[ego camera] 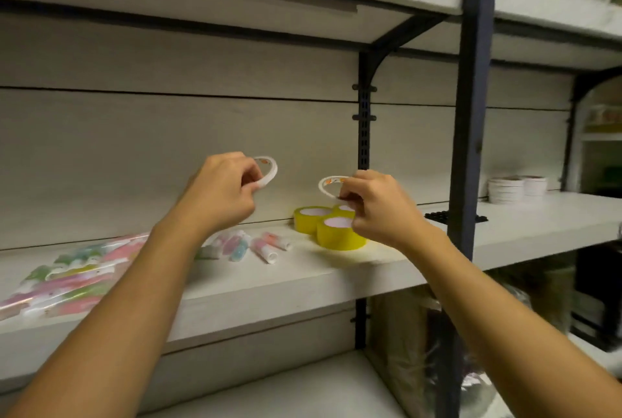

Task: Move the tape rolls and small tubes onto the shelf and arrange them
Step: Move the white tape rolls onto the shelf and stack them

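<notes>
Shelf (303, 279); unreadable-labelled white tape rolls (269, 172) in both hands (222, 192).

Two thin white tape rolls (269, 171) (328, 186) are held above the shelf (303, 276). Three yellow tape rolls (340, 234) lie flat in a cluster there — small pastel tubes (266, 247) are scattered just left.

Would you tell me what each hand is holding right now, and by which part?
Each hand pinches a thin white tape roll by its rim: the left hand holds one, the right hand another.
</notes>
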`<action>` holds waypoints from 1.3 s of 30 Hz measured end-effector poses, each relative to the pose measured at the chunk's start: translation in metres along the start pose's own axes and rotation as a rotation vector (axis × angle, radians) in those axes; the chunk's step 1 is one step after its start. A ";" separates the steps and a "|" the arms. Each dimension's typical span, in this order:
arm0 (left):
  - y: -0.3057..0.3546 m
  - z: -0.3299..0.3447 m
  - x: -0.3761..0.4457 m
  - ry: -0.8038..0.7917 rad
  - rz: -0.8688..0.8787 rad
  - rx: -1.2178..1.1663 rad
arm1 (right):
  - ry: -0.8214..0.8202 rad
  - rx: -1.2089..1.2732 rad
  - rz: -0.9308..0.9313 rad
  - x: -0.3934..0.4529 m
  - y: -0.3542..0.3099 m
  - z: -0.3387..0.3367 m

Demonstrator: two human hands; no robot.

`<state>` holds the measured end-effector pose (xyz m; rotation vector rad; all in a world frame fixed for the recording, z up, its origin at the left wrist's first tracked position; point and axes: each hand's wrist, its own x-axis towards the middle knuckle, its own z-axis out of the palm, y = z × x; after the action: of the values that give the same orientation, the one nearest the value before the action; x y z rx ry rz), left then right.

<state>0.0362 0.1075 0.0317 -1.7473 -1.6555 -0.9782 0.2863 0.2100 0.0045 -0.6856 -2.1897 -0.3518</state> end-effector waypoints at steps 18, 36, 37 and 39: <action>0.132 0.010 -0.020 -0.071 0.279 -0.258 | 0.116 -0.360 0.314 -0.134 0.031 -0.176; 0.327 0.088 0.010 -0.133 0.393 -0.232 | 0.140 -0.394 0.465 -0.251 0.197 -0.266; 0.338 0.093 0.015 -0.130 0.386 -0.226 | 0.134 -0.397 0.472 -0.257 0.209 -0.272; 0.359 0.103 0.024 -0.126 0.373 -0.224 | 0.119 -0.401 0.489 -0.268 0.231 -0.282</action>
<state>0.4052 0.1668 0.0245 -2.2070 -1.2586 -0.9183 0.7371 0.1738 -0.0134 -1.3479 -1.7763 -0.5599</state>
